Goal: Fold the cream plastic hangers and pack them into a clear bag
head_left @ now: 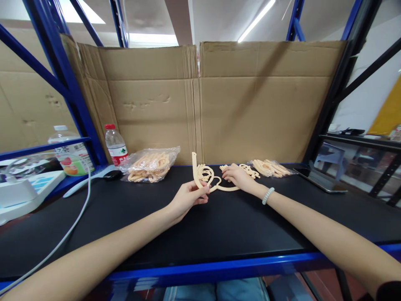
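Note:
A cream-coloured curved strip (195, 169) with a small hole near its upper end stands up from my left hand (191, 195). Thumb and fingers of that hand pinch it near its lower bend. Right behind it lie several looped cream pieces (206, 170) of the same look. My right hand (240, 177), with a pale beaded bracelet (268, 195) at the wrist, reaches down among small cream pieces (249, 170). Its fingers are bent together at them; what lies between the fingertips is hidden. A long curved cream piece (228, 188) runs on the table between both hands.
Clear plastic bags of cream pieces lie at the left (152, 165) and right (271, 168). A red-capped bottle (115, 146) stands by the left post. A dark phone-like slab (322, 179) lies far right. Cardboard (266, 108) walls the back. A white cable (84, 207) crosses the left side.

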Demonstrator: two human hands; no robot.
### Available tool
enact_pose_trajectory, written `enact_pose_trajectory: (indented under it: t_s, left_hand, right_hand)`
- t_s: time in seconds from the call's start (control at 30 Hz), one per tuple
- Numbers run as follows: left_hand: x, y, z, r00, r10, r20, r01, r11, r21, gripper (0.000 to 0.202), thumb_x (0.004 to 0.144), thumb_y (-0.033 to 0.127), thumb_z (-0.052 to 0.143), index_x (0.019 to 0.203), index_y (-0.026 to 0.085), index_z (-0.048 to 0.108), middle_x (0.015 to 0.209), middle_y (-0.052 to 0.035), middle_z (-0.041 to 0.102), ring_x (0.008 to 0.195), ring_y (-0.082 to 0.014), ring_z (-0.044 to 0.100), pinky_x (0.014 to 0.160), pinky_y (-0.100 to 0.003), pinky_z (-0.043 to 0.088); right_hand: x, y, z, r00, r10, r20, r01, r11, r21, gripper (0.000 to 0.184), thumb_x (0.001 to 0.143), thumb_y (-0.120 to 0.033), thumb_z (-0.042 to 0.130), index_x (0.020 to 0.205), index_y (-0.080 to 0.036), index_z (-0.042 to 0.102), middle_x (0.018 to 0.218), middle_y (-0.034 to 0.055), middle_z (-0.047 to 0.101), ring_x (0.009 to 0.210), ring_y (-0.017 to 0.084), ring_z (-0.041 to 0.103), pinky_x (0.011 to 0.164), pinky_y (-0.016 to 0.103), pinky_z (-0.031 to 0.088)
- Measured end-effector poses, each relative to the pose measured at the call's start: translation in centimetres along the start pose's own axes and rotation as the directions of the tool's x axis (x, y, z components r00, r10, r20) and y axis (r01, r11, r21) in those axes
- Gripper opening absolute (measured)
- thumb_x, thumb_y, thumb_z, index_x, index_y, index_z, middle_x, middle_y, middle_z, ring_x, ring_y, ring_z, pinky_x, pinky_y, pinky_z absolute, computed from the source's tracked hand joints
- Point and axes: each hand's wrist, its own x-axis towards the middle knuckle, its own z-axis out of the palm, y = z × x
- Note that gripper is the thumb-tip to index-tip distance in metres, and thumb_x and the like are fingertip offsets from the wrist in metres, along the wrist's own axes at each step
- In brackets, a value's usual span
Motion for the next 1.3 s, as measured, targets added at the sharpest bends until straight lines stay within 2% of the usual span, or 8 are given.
enact_pose_trajectory:
  t_s: [0.17,0.33,0.47,0.63,0.8,0.93,1.0,1.3]
  left_hand:
    - [0.1,0.0,-0.1,1.000,0.023,0.008,-0.022,0.998,-0.061,0.039,0.057,0.031,0.085,0.082,0.012,0.062,0.074,-0.0009,0.061,0.060,-0.0074,0.056,0.060,-0.019,0.052]
    - [0.1,0.0,-0.1,0.998,0.060,0.037,-0.056,0.992,-0.111,0.036,0.058,0.030,0.085,0.081,0.012,0.062,0.075,-0.0005,0.061,0.062,-0.0078,0.057,0.061,-0.020,0.052]
    - [0.1,-0.3,-0.3,0.995,0.077,0.067,-0.070,0.992,-0.107,0.036,0.059,0.030,0.085,0.079,0.012,0.062,0.078,-0.0014,0.061,0.064,-0.0084,0.057,0.063,-0.021,0.052]
    - [0.2,-0.7,-0.3,0.995,0.063,0.080,-0.054,0.993,-0.101,0.034,0.058,0.028,0.085,0.078,0.012,0.062,0.078,-0.0009,0.059,0.065,-0.0085,0.057,0.064,-0.021,0.051]
    - [0.1,-0.5,-0.2,0.995,0.054,0.082,-0.046,0.995,-0.093,0.035,0.058,0.028,0.085,0.078,0.011,0.062,0.078,-0.0017,0.059,0.065,-0.0089,0.057,0.064,-0.022,0.051]
    - [0.1,-0.6,-0.3,0.994,0.063,0.087,-0.056,0.995,-0.082,0.032,0.060,0.028,0.084,0.077,0.012,0.062,0.078,-0.0013,0.059,0.067,-0.0090,0.057,0.067,-0.023,0.050]
    - [0.2,-0.7,-0.4,0.993,0.069,0.092,-0.062,0.995,-0.081,0.031,0.060,0.027,0.084,0.076,0.012,0.062,0.077,-0.0010,0.059,0.067,-0.0091,0.056,0.068,-0.023,0.049]
    - [0.5,-1.1,-0.7,0.984,0.127,0.128,-0.124,0.992,-0.037,0.032,0.061,0.029,0.082,0.077,0.013,0.060,0.076,-0.0003,0.057,0.068,-0.0104,0.056,0.070,-0.026,0.050]
  right_hand:
    - [0.2,-2.0,-1.7,0.920,0.278,-0.275,-0.140,0.891,0.431,0.018,0.089,-0.025,0.048,0.091,-0.017,0.065,0.085,0.0073,0.065,0.077,0.019,0.064,0.074,0.036,0.051]
    - [0.1,-6.1,-2.9,0.859,0.499,-0.111,-0.223,0.562,0.796,0.028,0.079,-0.039,0.063,0.093,-0.015,0.067,0.087,0.0086,0.068,0.078,0.020,0.067,0.073,0.034,0.054]
    - [0.0,-8.0,-2.5,0.815,0.578,-0.050,-0.274,0.459,0.845,0.029,0.072,-0.040,0.069,0.084,-0.015,0.071,0.084,0.0083,0.069,0.073,0.018,0.065,0.073,0.034,0.053]
    - [-0.4,-8.0,-1.1,0.780,0.624,0.051,-0.352,0.370,0.860,0.027,0.060,-0.027,0.073,0.085,-0.017,0.068,0.081,0.0032,0.065,0.070,0.016,0.063,0.070,0.032,0.052]
    - [-0.8,-8.0,-0.9,0.764,0.630,0.139,-0.297,0.153,0.943,0.053,0.057,-0.016,0.073,0.107,-0.023,0.058,0.090,-0.0004,0.058,0.071,0.014,0.064,0.077,0.033,0.053]
    - [-0.9,-8.2,-0.7,0.800,0.511,0.315,-0.358,-0.014,0.934,0.034,0.058,-0.018,0.077,0.087,-0.018,0.062,0.087,0.0034,0.062,0.083,0.018,0.065,0.088,0.035,0.050]
    - [-0.9,-8.3,-0.6,0.811,0.489,0.321,-0.366,-0.004,0.931,0.029,0.058,-0.020,0.079,0.081,-0.017,0.062,0.085,0.0034,0.063,0.085,0.018,0.064,0.087,0.035,0.050]
    - [-0.7,-9.1,-0.8,0.906,0.389,0.167,-0.313,0.347,0.884,0.023,0.064,-0.024,0.077,0.081,-0.017,0.063,0.081,0.0021,0.068,0.079,0.017,0.065,0.081,0.035,0.052]
